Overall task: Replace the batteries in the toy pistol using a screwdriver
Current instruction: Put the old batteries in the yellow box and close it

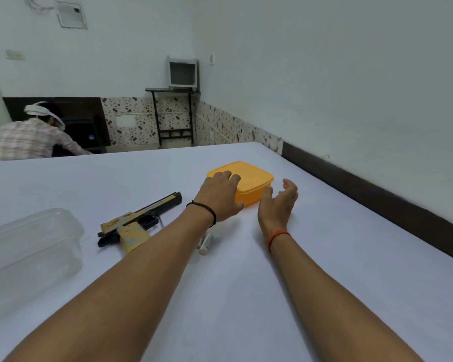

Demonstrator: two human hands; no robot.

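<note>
Left hand (221, 194) flat on yellow box (254, 182), fingers straight; right hand (279, 202) beside it, fingers loosely spread, empty.

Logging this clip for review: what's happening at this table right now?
A person reaches both hands to a closed yellow plastic box on the white table. The left hand rests on its lid; the open right hand is beside it. The yellow-and-black toy pistol, a clear-handled screwdriver and a clear plastic container lie untouched.
</note>
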